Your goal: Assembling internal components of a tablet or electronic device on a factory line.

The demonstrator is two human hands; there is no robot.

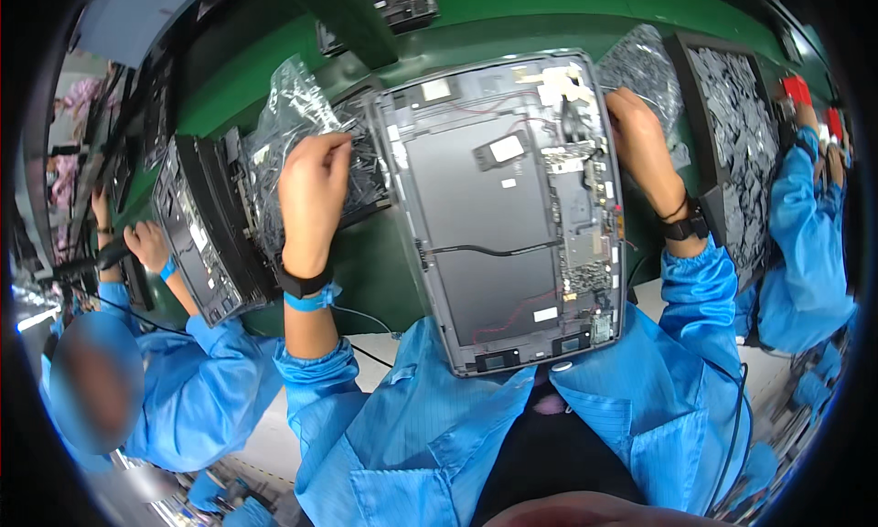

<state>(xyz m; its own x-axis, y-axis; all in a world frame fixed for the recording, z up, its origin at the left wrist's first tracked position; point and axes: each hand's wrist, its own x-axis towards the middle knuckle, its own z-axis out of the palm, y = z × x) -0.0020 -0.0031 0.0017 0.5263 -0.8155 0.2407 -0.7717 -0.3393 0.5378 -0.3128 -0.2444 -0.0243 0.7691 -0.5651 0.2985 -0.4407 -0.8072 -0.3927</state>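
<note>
An opened dark grey tablet-like housing lies in front of me, its lower edge close to my body. Inside it show a circuit board on the right, a black cable across the middle and thin red wires. My left hand is just left of the housing, beside a clear plastic bag and thin black strips. Its thumb and fingers are pinched together; anything between them is hidden. By the housing's upper right edge, my right hand has curled fingers, their grip unclear, near another clear bag.
A stack of similar dark housings stands on the left. To the right, a black tray holds many grey flat pieces. Co-workers in blue sit at both sides. A green post rises from the green bench. Cords hang near my wrists.
</note>
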